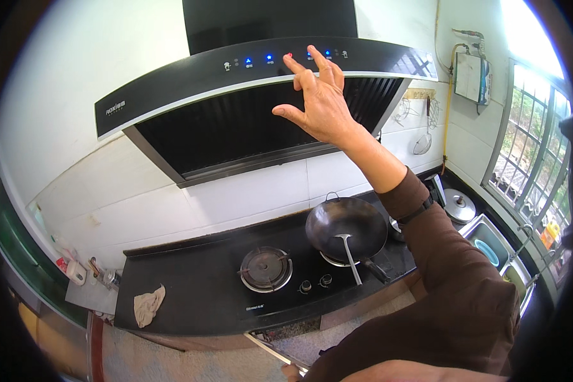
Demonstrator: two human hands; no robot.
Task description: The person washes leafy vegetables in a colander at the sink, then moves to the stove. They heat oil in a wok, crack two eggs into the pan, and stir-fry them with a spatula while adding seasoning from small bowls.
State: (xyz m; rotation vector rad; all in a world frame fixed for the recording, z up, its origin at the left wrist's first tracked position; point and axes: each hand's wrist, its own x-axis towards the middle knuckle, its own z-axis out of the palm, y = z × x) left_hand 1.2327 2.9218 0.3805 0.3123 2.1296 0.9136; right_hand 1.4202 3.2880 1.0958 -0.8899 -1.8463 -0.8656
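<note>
My right hand [317, 90] reaches up to the black range hood [162, 86], fingers spread and holding nothing. Its index fingertip is at a red-lit touch button [290, 55], among blue-lit ones on the front panel. At the bottom edge, a small part of my left hand [291, 372] shows at the edge of a cabinet door [272, 351]; its grip is mostly hidden. Below the hood, a dark wok [329, 222] sits tilted on the right burner, with a metal spatula [349, 255] in it. The left burner [266, 269] bears no pan.
A beige cloth [148, 305] lies on the black counter [196, 286]. At the right are a lidded metal pot [459, 206], a double sink [472, 231] with a blue basin [487, 253], and a barred window [525, 138]. A wire strainer [422, 143] hangs on the wall.
</note>
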